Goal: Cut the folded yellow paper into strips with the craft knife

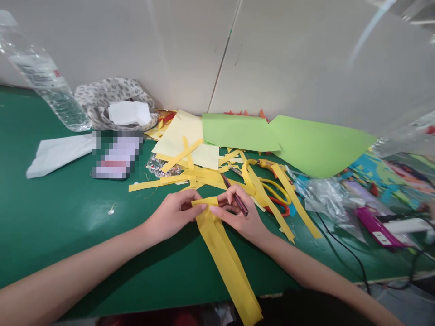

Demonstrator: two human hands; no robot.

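Between both hands is a long yellow strip (220, 253), doubled over at its top end and hanging down past the table's front edge. My left hand (176, 213) pinches the top left corner with thumb and fingers. My right hand (243, 213) pinches the top right side and also keeps a dark reddish pen (239, 201) tucked among its fingers. Loose yellow strips (204, 175) lie crossed just beyond the hands. To the right, scissors with yellow and red handles (283, 194) lie partly under more strips.
Green sheets (241, 131) and a cream sheet (183, 131) lie against the wall. At left are a bottle (44, 72), a patterned cloth bag (118, 88), a tissue (61, 154) and a blurred-out phone (118, 156). A magenta glue gun (377, 228) with a cord and crumpled plastic (326, 197) sit at right.
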